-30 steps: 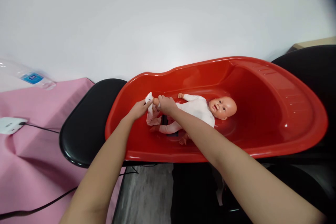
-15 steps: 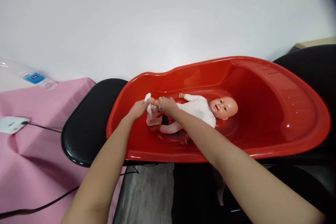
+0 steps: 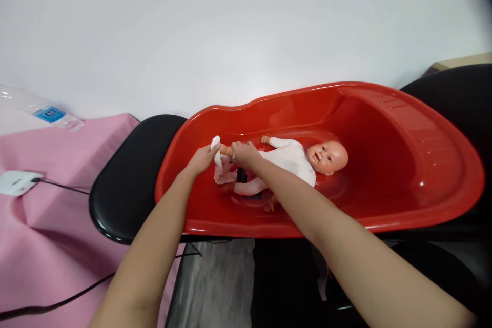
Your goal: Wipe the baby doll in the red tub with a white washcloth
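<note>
A baby doll in a white long-sleeved suit lies on its back inside a red baby bathtub, its head to the right. My right hand is closed around one of the doll's lower legs, with the bare foot sticking out toward the left. Just beyond that foot, my left hand pinches a small white cloth. The cloth hangs down toward the tub floor and shows faint pinkish marks. The doll's other leg rests on the tub floor, and my right forearm covers part of its body.
Black rounded seats or supports stand at both ends of the tub. To the left, a pink cloth carries a white device with a black cable. A clear plastic bottle lies by the white wall behind.
Hardly anything differs. The white cloth and my left hand have shifted very slightly to the left; the doll and my right hand stay in place.
</note>
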`<act>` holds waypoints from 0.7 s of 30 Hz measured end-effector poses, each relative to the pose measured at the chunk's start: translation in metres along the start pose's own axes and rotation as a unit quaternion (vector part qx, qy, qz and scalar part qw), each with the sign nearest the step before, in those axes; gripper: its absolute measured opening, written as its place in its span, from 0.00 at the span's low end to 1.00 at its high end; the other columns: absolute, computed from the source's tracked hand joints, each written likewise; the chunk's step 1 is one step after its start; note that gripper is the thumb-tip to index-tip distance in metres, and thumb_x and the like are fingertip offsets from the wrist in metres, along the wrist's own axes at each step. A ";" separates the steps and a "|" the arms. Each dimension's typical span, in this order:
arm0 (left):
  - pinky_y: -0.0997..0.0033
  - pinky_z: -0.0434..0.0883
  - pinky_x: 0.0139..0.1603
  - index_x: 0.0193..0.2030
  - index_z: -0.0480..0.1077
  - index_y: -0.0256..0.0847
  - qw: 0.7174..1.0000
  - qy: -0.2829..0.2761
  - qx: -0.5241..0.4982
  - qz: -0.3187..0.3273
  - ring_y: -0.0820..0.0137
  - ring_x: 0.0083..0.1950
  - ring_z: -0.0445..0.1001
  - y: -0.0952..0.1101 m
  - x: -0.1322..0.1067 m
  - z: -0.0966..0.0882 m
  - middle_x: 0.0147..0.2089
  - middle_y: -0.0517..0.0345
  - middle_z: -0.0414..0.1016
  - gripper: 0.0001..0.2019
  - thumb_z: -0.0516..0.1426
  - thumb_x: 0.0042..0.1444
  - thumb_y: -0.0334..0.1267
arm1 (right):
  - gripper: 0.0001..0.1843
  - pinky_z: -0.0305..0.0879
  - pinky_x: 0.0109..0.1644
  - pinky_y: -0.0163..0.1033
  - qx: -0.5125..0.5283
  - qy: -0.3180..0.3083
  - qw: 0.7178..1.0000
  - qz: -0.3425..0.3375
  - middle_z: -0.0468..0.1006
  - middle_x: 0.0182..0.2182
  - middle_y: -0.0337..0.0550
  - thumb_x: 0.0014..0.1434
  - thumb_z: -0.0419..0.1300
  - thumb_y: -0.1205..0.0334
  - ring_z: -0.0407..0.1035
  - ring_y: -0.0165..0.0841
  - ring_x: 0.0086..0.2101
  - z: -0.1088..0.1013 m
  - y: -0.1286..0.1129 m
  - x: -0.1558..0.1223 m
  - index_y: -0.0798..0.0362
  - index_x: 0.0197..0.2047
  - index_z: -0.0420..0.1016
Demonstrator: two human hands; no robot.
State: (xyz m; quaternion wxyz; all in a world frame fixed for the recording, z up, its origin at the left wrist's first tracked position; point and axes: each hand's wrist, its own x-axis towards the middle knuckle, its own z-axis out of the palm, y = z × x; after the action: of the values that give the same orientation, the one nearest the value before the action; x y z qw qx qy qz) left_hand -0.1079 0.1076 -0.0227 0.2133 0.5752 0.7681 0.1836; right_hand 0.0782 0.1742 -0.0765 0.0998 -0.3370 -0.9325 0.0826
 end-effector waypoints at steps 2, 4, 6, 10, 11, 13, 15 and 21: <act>0.65 0.68 0.36 0.34 0.69 0.42 1.000 -0.002 -0.015 -0.005 0.62 0.34 0.73 0.000 0.000 0.001 0.33 0.51 0.76 0.24 0.48 0.68 0.60 | 0.19 0.68 0.59 0.53 0.005 0.000 1.000 0.008 0.80 0.56 0.57 0.76 0.53 0.54 0.75 0.46 0.54 -0.001 0.000 0.000 0.58 0.61 0.72; 0.65 0.68 0.36 0.34 0.70 0.42 1.000 -0.005 -0.010 -0.008 0.62 0.33 0.73 0.000 0.000 0.001 0.32 0.51 0.76 0.24 0.49 0.68 0.60 | 0.18 0.67 0.58 0.53 0.003 0.000 1.000 0.000 0.80 0.56 0.57 0.76 0.53 0.55 0.74 0.45 0.54 -0.001 0.000 0.000 0.58 0.61 0.72; 0.65 0.67 0.36 0.34 0.70 0.42 1.000 -0.008 -0.005 -0.011 0.62 0.33 0.73 0.001 -0.001 0.000 0.32 0.51 0.76 0.24 0.51 0.67 0.61 | 0.17 0.67 0.58 0.53 -0.004 0.000 1.000 -0.014 0.80 0.55 0.57 0.76 0.52 0.57 0.74 0.45 0.54 0.000 0.001 0.000 0.58 0.60 0.72; 0.66 0.66 0.35 0.35 0.71 0.41 1.000 -0.019 -0.016 -0.008 0.63 0.33 0.73 0.001 -0.002 0.000 0.32 0.52 0.77 0.23 0.52 0.66 0.59 | 0.17 0.66 0.58 0.52 -0.010 0.003 1.000 -0.022 0.79 0.56 0.58 0.77 0.51 0.58 0.74 0.45 0.55 0.003 0.002 0.001 0.57 0.60 0.72; 0.66 0.66 0.35 0.36 0.71 0.41 1.000 -0.022 -0.013 -0.003 0.63 0.33 0.73 0.001 -0.002 0.000 0.33 0.52 0.77 0.23 0.53 0.65 0.60 | 0.17 0.66 0.58 0.52 -0.011 0.003 1.000 -0.022 0.79 0.56 0.58 0.77 0.51 0.58 0.74 0.45 0.55 0.003 0.002 0.001 0.58 0.61 0.72; 0.65 0.65 0.37 0.36 0.72 0.41 1.000 -0.024 0.003 0.009 0.62 0.35 0.73 0.001 -0.001 0.000 0.35 0.51 0.78 0.23 0.54 0.63 0.61 | 0.17 0.65 0.58 0.52 -0.016 0.003 1.000 -0.026 0.80 0.56 0.59 0.76 0.52 0.58 0.74 0.46 0.55 0.002 0.002 0.000 0.58 0.61 0.72; 0.65 0.65 0.38 0.35 0.73 0.41 0.999 -0.029 0.017 0.015 0.61 0.37 0.73 0.000 -0.001 0.000 0.36 0.50 0.79 0.23 0.55 0.62 0.61 | 0.17 0.65 0.59 0.51 -0.020 0.005 0.999 -0.034 0.80 0.56 0.59 0.76 0.53 0.59 0.74 0.46 0.55 0.002 0.001 -0.002 0.57 0.61 0.72; 0.66 0.65 0.34 0.31 0.67 0.43 0.999 -0.025 -0.024 -0.010 0.64 0.31 0.70 0.001 -0.001 -0.001 0.29 0.54 0.72 0.21 0.50 0.65 0.56 | 0.16 0.65 0.60 0.51 -0.023 0.003 0.999 -0.032 0.80 0.56 0.60 0.75 0.55 0.59 0.75 0.46 0.55 0.004 0.001 -0.001 0.56 0.60 0.73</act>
State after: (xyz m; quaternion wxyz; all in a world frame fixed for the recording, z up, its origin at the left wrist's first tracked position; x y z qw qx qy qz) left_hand -0.1076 0.1066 -0.0210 0.2484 0.5662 0.7637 0.1855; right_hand 0.0788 0.1745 -0.0807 0.0970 -0.3092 -0.9443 0.0569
